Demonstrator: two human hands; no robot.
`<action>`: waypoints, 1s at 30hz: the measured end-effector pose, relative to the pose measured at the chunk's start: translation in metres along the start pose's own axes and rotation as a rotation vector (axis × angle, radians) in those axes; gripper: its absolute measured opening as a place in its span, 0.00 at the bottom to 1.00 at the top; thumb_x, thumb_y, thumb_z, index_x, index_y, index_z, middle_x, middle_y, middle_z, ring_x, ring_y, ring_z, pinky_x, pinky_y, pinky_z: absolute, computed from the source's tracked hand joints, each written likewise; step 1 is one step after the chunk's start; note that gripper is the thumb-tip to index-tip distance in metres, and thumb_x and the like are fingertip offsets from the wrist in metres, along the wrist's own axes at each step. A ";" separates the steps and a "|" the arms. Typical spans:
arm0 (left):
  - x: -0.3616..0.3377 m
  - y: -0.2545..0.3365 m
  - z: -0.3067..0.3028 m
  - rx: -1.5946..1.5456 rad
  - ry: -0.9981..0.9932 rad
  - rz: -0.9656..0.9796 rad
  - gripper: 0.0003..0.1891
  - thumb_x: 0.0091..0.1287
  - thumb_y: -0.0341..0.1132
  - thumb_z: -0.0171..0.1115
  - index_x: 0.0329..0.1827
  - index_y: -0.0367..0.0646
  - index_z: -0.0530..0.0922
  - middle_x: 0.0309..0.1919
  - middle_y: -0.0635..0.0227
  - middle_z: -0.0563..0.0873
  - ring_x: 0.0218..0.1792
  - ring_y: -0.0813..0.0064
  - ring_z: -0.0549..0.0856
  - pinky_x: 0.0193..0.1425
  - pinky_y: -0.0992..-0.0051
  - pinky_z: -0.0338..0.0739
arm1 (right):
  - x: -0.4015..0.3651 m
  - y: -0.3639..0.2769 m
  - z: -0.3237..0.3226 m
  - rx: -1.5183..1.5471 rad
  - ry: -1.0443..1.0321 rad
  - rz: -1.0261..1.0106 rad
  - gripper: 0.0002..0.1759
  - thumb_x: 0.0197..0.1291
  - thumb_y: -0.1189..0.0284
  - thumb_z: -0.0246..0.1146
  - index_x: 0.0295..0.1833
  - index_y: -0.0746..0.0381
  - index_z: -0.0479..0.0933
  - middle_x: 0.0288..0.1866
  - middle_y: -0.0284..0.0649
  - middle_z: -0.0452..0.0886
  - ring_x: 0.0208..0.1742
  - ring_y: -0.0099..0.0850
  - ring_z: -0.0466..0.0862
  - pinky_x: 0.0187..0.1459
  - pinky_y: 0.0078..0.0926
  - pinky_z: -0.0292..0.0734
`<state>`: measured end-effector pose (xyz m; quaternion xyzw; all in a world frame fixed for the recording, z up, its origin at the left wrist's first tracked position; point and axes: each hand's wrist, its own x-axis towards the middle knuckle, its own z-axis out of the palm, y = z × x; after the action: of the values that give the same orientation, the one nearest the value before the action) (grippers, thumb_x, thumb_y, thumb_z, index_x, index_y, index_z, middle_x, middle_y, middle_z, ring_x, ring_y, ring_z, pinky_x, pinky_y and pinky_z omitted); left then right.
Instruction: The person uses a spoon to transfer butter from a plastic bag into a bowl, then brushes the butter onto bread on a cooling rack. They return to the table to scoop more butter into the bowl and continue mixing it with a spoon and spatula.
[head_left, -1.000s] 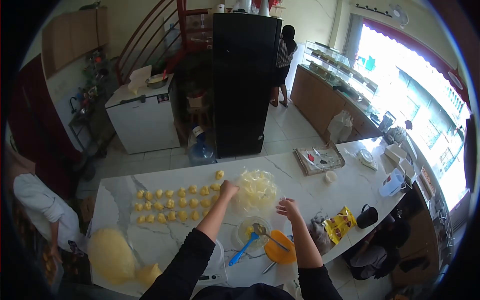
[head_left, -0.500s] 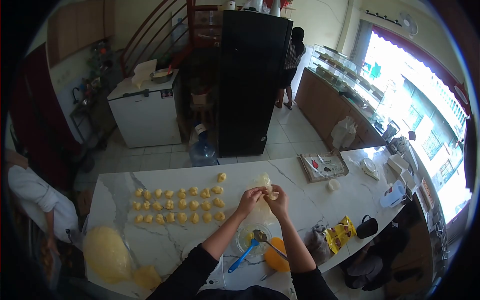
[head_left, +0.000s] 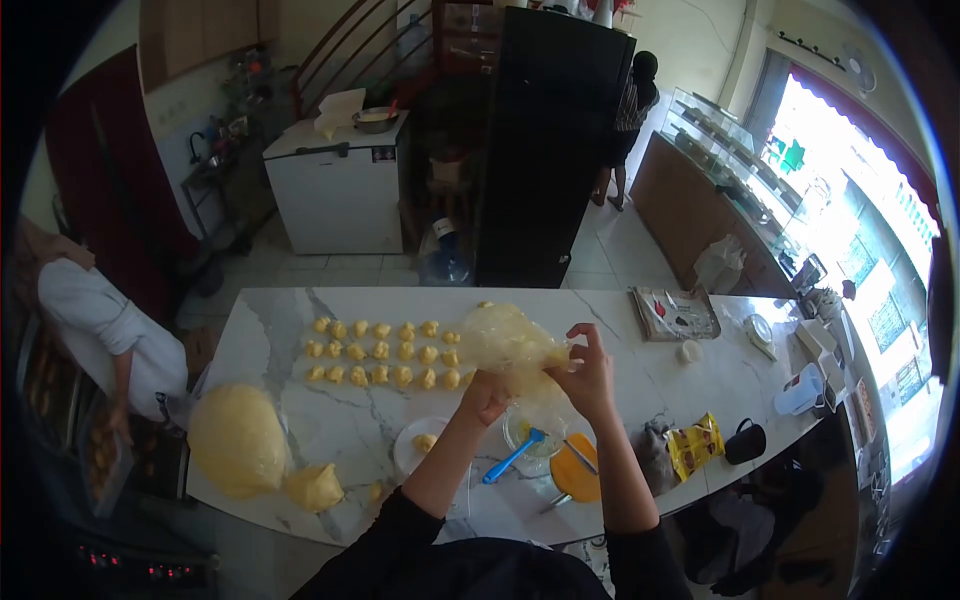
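Note:
A clear plastic bag [head_left: 510, 338] is stretched between my hands, puffed up over the worktop. My left hand [head_left: 487, 398] is closed on its lower edge. My right hand [head_left: 590, 380] pinches the bag's right side between thumb and fingers. Below them sits a glass bowl [head_left: 528, 436], partly hidden by the bag, with a blue-handled spatula [head_left: 514, 456] across its rim. An orange round item [head_left: 574, 474] lies beside it. Rows of small yellow dough pieces [head_left: 381, 350] stand to the left. A dough piece [head_left: 425, 443] rests on a white plate [head_left: 407, 455] near my left forearm.
At the marble worktop's left end lie a big dough mass [head_left: 237, 440] and a smaller lump [head_left: 314, 488]. A yellow packet [head_left: 695, 447] and black mug [head_left: 746, 441] stand right. A co-worker [head_left: 100, 320] holds a tray [head_left: 105, 460]; another person stands beyond the fridge [head_left: 545, 150].
My view has shifted. The plastic bag, bunched between my fingertips before, is now spread and puffed out, and my hands have moved apart. More of the plate and its dough piece shows.

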<state>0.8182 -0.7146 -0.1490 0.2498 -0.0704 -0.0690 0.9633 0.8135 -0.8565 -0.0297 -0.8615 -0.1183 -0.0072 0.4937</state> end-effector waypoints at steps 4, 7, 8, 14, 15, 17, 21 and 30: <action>-0.052 0.028 -0.016 -0.236 0.079 0.172 0.19 0.58 0.37 0.49 0.51 0.42 0.63 0.46 0.65 0.71 0.47 0.70 0.72 0.49 0.70 0.69 | -0.054 0.006 -0.017 0.116 0.143 -0.335 0.19 0.42 0.75 0.62 0.40 0.64 0.63 0.28 0.39 0.74 0.29 0.24 0.74 0.32 0.18 0.68; -0.102 0.061 -0.022 -0.094 0.160 0.373 0.16 0.57 0.35 0.48 0.49 0.41 0.65 0.45 0.63 0.73 0.44 0.69 0.74 0.49 0.68 0.69 | -0.105 0.061 -0.034 0.695 -0.368 0.267 0.14 0.54 0.67 0.52 0.39 0.66 0.65 0.31 0.43 0.75 0.31 0.26 0.75 0.33 0.19 0.70; -0.118 0.068 -0.032 -0.051 0.175 0.437 0.16 0.57 0.34 0.48 0.49 0.40 0.66 0.44 0.62 0.73 0.44 0.69 0.74 0.49 0.68 0.69 | -0.116 0.079 -0.028 0.765 -0.520 0.497 0.15 0.57 0.64 0.47 0.40 0.67 0.65 0.32 0.44 0.75 0.32 0.26 0.76 0.34 0.19 0.71; -0.186 0.090 -0.033 -0.248 0.297 0.476 0.15 0.57 0.35 0.48 0.46 0.39 0.67 0.42 0.62 0.74 0.43 0.69 0.74 0.49 0.68 0.69 | -0.120 0.151 0.077 1.238 -0.324 0.817 0.17 0.59 0.67 0.41 0.47 0.71 0.58 0.40 0.53 0.72 0.38 0.37 0.75 0.43 0.27 0.71; -0.196 0.092 -0.033 -0.276 0.328 0.480 0.15 0.57 0.35 0.48 0.46 0.39 0.67 0.42 0.63 0.74 0.43 0.69 0.74 0.48 0.69 0.69 | -0.113 0.159 0.088 1.350 -0.220 0.779 0.17 0.60 0.69 0.38 0.47 0.73 0.56 0.42 0.57 0.69 0.41 0.40 0.73 0.46 0.30 0.70; -0.214 0.094 -0.039 -0.252 0.304 0.526 0.15 0.57 0.35 0.48 0.46 0.40 0.67 0.42 0.63 0.74 0.43 0.69 0.74 0.49 0.68 0.68 | -0.102 0.166 0.104 1.468 -0.121 0.740 0.17 0.60 0.71 0.36 0.48 0.75 0.53 0.45 0.60 0.66 0.44 0.42 0.72 0.49 0.32 0.68; -0.250 0.084 -0.069 0.301 0.487 0.785 0.15 0.57 0.37 0.48 0.46 0.40 0.68 0.43 0.63 0.74 0.44 0.68 0.74 0.49 0.67 0.67 | -0.071 0.177 0.105 1.396 0.157 0.782 0.12 0.59 0.74 0.35 0.40 0.73 0.57 0.42 0.58 0.67 0.43 0.44 0.72 0.47 0.36 0.69; -0.323 0.015 -0.037 -0.267 0.587 0.927 0.26 0.54 0.47 0.52 0.54 0.42 0.62 0.53 0.62 0.66 0.53 0.61 0.66 0.57 0.60 0.57 | 0.045 0.245 0.047 1.232 0.145 0.778 0.13 0.58 0.73 0.36 0.40 0.75 0.59 0.40 0.59 0.68 0.42 0.45 0.72 0.44 0.36 0.72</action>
<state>0.5096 -0.6298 -0.2062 0.0776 0.1077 0.4255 0.8952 0.9040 -0.9264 -0.2562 -0.4047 0.2466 0.1797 0.8621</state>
